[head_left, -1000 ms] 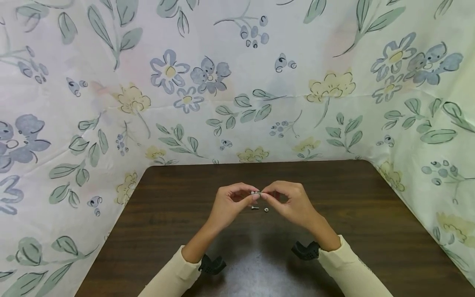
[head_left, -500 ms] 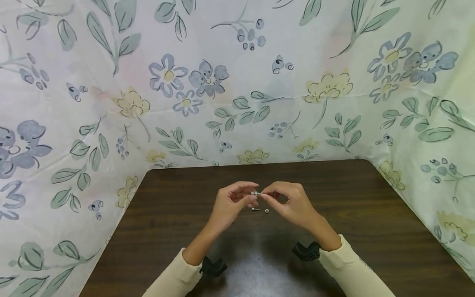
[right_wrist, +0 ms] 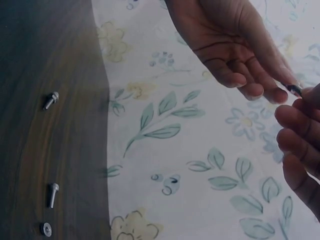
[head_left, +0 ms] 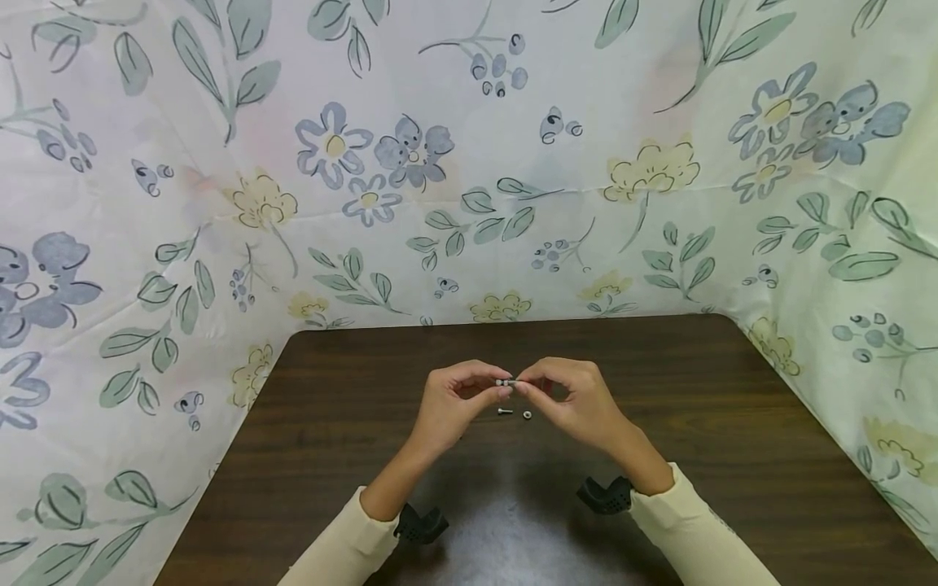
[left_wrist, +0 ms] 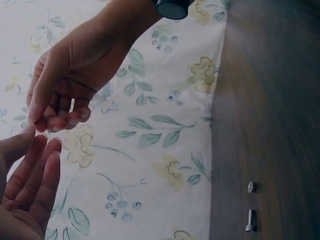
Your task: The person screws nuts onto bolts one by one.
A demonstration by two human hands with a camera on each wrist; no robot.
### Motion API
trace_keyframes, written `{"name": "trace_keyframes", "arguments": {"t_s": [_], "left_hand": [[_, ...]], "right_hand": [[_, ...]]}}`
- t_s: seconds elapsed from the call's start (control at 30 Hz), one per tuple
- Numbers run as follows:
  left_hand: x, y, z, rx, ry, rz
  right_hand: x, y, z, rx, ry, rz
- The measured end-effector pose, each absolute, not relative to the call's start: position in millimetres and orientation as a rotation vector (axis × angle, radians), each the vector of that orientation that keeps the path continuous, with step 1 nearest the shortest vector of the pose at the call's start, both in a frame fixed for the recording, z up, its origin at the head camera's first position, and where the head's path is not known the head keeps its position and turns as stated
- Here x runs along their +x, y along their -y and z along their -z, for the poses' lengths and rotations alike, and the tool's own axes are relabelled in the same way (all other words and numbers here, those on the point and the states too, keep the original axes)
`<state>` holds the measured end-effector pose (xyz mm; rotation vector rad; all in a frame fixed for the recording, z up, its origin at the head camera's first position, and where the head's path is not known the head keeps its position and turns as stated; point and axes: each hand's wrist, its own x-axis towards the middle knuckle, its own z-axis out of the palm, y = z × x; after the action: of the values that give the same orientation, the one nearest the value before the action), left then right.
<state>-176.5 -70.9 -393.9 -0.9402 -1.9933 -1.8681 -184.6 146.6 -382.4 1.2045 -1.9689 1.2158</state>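
Over the middle of the table, both hands meet at a small silver bolt point(head_left: 502, 382). My left hand point(head_left: 463, 399) pinches it near its head between thumb and fingertips. My right hand point(head_left: 575, 399) pinches the other end of the shank, which its fingertips mostly cover. Only a dark glint of the bolt point(right_wrist: 295, 90) shows between the fingertips in the right wrist view. Below the hands, a loose bolt point(head_left: 504, 412) lies on the wood, with a small nut point(head_left: 527, 415) to its right.
A further bolt point(right_wrist: 51, 100), with a wider piece at its upper end, lies on the table in the right wrist view. The dark wooden table point(head_left: 352, 358) ends at a floral cloth point(head_left: 513, 268) rising behind and at both sides.
Half a second ago my left fingers were spread wider around the bolt; now they have closed back onto it. My right hand keeps its pinch in nearly the same place.
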Motion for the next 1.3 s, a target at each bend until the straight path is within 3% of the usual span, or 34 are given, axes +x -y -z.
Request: {"name": "trace_keyframes", "arguments": {"t_s": [1.3], "left_hand": [[-176.0,68.2,393.3,-0.880,2.020,1.787]], "right_hand": [[-185.6,-148.0,380.8,1.213,1.942,-1.210]]}}
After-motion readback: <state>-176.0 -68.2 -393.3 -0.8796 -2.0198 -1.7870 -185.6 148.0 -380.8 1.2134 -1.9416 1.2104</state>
